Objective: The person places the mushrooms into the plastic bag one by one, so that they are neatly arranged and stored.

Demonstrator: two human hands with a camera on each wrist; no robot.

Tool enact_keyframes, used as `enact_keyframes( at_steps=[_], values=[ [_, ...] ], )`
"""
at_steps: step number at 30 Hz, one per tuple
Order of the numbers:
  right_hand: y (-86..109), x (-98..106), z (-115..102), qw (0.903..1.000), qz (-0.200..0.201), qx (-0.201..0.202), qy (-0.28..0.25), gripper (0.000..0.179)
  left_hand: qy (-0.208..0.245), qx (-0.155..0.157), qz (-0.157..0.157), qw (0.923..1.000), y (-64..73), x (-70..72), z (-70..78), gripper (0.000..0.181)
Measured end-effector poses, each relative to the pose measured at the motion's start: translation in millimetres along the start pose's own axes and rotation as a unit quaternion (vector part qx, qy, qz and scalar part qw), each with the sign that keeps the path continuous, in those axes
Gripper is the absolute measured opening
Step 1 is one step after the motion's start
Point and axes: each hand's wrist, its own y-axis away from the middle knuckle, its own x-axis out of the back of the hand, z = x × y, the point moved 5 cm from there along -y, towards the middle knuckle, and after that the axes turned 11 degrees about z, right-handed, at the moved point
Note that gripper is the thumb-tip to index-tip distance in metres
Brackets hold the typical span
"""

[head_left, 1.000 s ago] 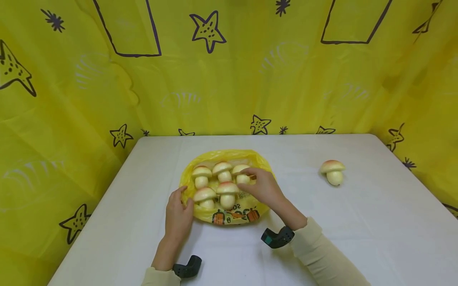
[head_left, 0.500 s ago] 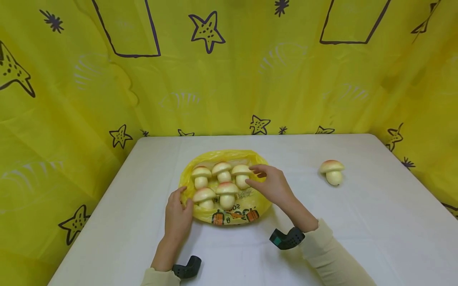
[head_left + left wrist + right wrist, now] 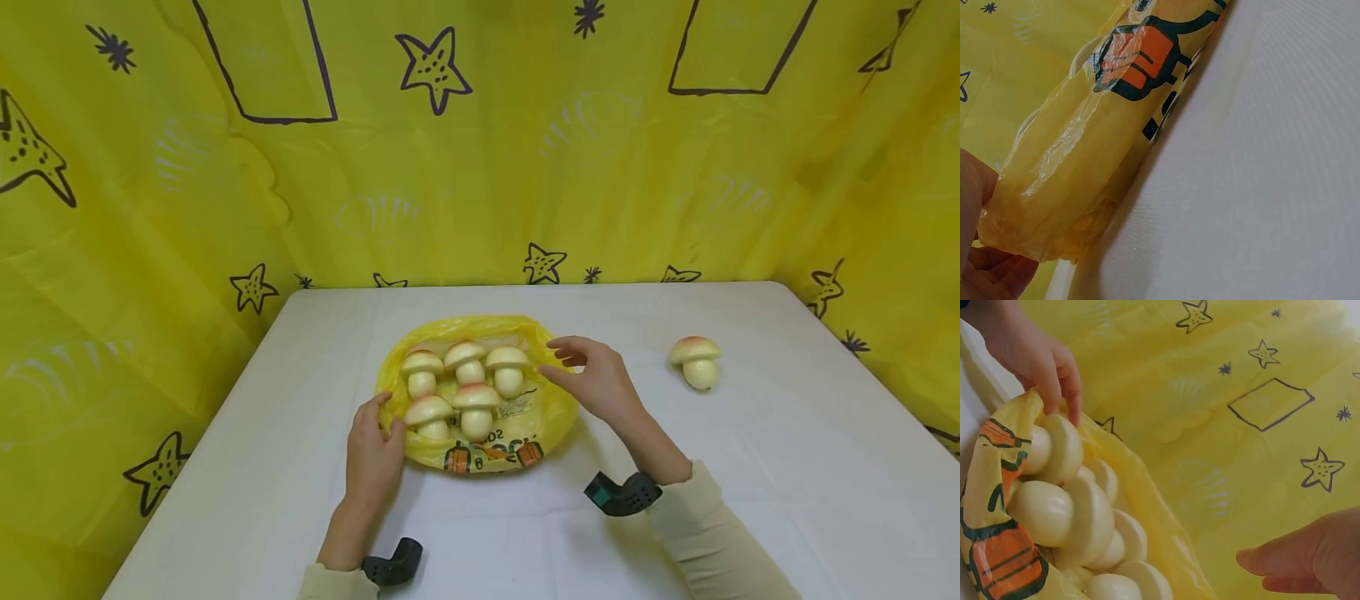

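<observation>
A yellow plastic bag (image 3: 551,417) with printed orange pictures lies on the table, its mouth spread wide. Several toy mushrooms (image 3: 476,412), cream with reddish cap tops, lie inside it in two rows. At the bag's left edge, my left hand (image 3: 375,454) pinches the rim between thumb and fingers. The left wrist view shows the bag's side (image 3: 1072,162) gathered at those fingers. My right hand (image 3: 600,379) is at the bag's right rim, thumb and fingers apart with nothing between them. In the right wrist view, its fingertips point toward the mushrooms (image 3: 1088,519).
One more toy mushroom (image 3: 696,362) stands by itself on the right of the white table (image 3: 750,483). A yellow curtain with star drawings (image 3: 480,167) encloses the back and both sides. Each wrist wears a black camera band (image 3: 622,494).
My right hand has let go of the back right mushroom and moved right to the bag's rim. My left hand has stayed in place.
</observation>
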Motion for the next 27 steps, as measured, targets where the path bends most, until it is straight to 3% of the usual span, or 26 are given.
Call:
enact_keyframes(
  at_steps=[27],
  values=[
    [-7.4, 37.4, 20.6, 0.9996, 0.024, -0.011, 0.007, 0.039, 0.0, 0.007, -0.008, 0.9999, 1.0, -1.5, -1.4, 0.038]
  ],
)
